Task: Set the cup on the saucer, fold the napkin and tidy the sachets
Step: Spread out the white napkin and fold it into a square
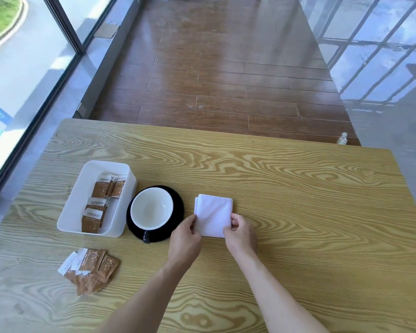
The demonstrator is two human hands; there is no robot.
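Two bare hands work at a broad wooden table [298, 200] with a bold yellow-brown grain, which fills the lower part of the view; beyond its far edge lies a dark plank floor [226, 75], with a glass wall [22, 80] to the left. Toward the table's left side stands a white rectangular tray [69, 212], holding several brown-and-white sachets in tray [94, 217] stacked in loose rows along its right half. Just right of the tray, nearly touching it, sits the black saucer [178, 207], and on it stands the cup [151, 209], white inside and empty, black outside, with its handle pointing toward the person. Right of the saucer, close but apart from it, lies the white napkin [214, 212], folded into a small square flat on the tabletop. The left hand [185, 239] pinches the napkin's near left corner between thumb and fingers, while the right hand [240, 234] pinches its near right corner in the same manner; the two hands are near each other, separated by the napkin's near edge. On the table in front of the tray, well clear of it, lies a fanned heap of loose sachets [89, 270], overlapping one another.
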